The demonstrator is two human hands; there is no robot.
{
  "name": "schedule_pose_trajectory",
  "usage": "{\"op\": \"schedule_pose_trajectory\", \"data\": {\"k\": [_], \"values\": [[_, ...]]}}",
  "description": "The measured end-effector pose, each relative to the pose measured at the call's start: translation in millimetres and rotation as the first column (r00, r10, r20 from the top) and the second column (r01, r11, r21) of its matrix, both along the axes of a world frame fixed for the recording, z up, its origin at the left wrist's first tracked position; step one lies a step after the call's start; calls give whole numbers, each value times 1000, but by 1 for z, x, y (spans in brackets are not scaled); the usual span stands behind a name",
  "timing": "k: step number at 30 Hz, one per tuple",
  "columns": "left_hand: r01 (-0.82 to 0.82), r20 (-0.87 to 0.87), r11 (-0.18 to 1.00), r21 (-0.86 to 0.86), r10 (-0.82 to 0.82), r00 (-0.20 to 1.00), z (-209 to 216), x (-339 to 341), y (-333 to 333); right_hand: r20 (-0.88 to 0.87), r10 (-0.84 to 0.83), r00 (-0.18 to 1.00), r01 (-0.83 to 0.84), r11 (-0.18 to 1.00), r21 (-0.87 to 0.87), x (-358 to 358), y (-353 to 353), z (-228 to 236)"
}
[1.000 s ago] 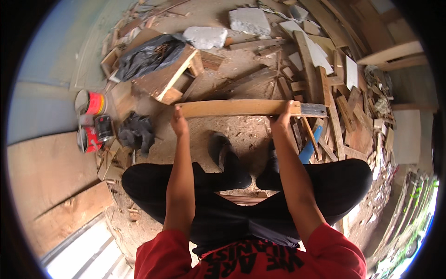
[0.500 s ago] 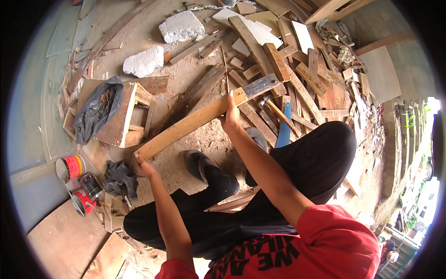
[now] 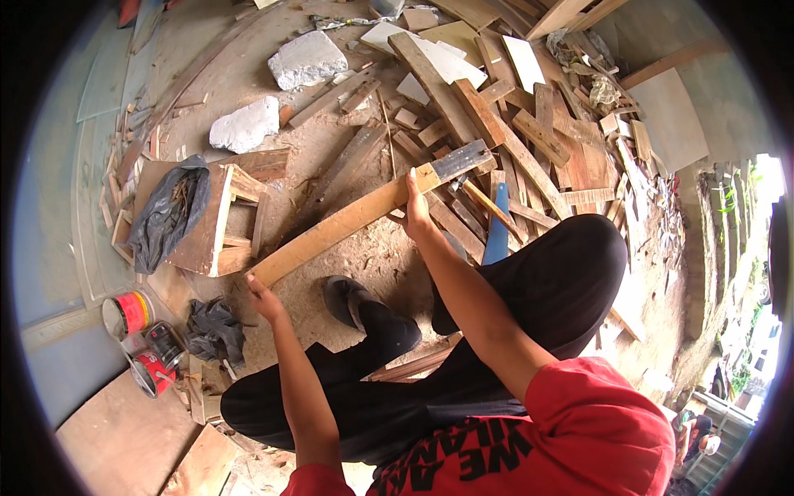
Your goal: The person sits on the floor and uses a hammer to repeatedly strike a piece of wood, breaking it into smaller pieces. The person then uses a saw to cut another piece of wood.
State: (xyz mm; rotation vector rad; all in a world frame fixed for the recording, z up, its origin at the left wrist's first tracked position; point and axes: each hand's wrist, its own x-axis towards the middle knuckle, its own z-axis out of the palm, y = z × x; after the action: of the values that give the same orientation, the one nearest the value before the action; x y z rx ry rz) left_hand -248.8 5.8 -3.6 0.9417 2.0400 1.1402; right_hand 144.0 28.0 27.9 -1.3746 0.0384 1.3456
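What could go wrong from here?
1. Splinters: the left hand and right hand grip the plank bare.
2. Snagging: the plank's dark end points toward the jumbled scrap wood, so swinging it that way might catch or shift loose pieces.
3. Dropping: a shoe sits close by in the view; a slipped grip could possibly let the plank hit that foot.

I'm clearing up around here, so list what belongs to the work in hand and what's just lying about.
In hand:
- long wooden board
- left hand and right hand, both holding it

Apparently just lying about:
- two whitish slabs
- black plastic bag
- crumpled black bundle
- two red-labelled cans
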Motion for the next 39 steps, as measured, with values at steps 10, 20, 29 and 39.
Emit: {"op": "schedule_pose_trajectory", "data": {"k": [10, 20, 29, 39], "values": [[36, -633, 999, 40, -3, 774, 43, 30, 10, 31, 225, 974, -219, 966, -136, 22, -3, 9], [950, -629, 287, -127, -764, 147, 106, 243, 68, 123, 428, 895, -373, 871, -319, 32, 4, 43], [852, -680, 462, -245, -709, 189, 55, 281, 55, 435, 404, 804, -327, 913, -245, 51, -30, 29], [816, -683, 472, -332, -718, 137, 78, 274, 61, 805, 541, 245, 90, 814, -574, 174, -205, 60]]}}
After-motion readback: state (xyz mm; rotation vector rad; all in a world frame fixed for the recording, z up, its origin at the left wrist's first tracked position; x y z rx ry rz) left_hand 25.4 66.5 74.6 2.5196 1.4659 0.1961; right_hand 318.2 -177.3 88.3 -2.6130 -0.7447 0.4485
